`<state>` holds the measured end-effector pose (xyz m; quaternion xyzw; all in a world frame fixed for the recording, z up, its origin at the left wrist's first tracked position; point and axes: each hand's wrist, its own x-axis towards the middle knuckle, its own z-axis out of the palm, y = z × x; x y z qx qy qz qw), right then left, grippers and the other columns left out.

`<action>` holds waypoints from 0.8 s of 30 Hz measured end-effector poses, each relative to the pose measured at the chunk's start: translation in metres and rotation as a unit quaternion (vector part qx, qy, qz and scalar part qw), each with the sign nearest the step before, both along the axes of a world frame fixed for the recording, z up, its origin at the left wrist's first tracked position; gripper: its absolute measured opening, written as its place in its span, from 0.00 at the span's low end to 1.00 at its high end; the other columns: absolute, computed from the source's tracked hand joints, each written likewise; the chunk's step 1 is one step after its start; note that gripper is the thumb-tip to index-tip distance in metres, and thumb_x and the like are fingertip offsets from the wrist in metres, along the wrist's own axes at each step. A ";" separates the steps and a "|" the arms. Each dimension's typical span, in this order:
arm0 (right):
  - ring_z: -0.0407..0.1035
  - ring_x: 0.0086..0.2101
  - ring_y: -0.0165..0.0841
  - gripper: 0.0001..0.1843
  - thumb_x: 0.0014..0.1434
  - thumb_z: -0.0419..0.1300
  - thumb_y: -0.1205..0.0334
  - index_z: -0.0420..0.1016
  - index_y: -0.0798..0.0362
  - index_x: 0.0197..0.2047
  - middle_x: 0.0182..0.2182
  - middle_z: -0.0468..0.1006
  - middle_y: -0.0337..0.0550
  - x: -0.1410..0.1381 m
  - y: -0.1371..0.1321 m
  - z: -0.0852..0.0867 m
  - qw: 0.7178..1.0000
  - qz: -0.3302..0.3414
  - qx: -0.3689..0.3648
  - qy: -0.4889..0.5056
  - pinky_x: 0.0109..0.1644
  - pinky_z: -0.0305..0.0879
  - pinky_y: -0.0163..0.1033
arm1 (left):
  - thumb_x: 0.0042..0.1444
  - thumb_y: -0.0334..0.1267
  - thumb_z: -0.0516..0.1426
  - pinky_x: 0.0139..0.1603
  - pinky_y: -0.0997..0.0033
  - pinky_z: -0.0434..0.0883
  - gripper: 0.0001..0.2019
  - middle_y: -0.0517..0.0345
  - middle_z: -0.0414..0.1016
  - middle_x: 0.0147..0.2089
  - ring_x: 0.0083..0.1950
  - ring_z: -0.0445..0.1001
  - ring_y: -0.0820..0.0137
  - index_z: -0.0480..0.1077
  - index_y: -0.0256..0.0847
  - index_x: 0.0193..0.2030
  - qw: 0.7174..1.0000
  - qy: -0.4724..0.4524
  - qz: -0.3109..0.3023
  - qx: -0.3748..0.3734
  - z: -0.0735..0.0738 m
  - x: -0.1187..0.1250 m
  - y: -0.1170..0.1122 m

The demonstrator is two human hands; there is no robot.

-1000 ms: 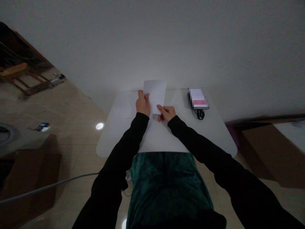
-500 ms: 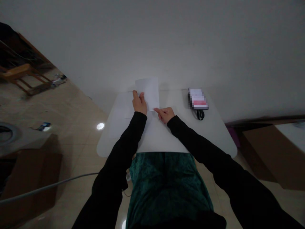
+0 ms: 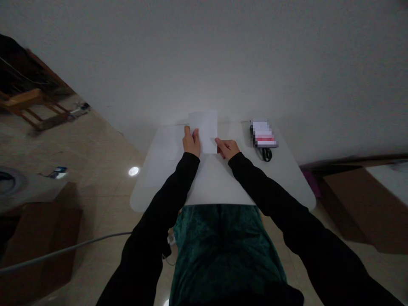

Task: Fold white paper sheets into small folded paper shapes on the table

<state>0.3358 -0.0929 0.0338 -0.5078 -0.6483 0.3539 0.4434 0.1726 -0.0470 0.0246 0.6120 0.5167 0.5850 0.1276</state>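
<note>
Shifting rightward above the desk (image 3: 229, 182) near its far edge, white paper (image 3: 206, 127) is probably handling light and bendable, best held by its edges, left hand (image 3: 191, 143) gripping one side, right hand (image 3: 228, 148) pinching the other.

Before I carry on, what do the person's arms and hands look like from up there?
Both arms wear long, plain black sleeves that reach the wrists, with no markings or stripes visible. The left hand and right hand are bare, with no gloves; the picture is too dim to rule out rings.
</note>
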 end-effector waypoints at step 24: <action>0.50 0.12 0.23 0.35 0.48 0.58 0.27 0.58 0.50 0.13 0.08 0.56 0.31 0.027 0.021 -0.002 0.997 0.026 -0.031 0.063 0.18 0.46 0.34 | 0.29 0.52 0.72 0.34 0.65 0.75 0.29 0.45 0.82 0.36 0.34 0.79 0.62 0.78 0.30 0.34 0.930 -0.149 -0.237 -0.238 0.008 -0.003 -0.001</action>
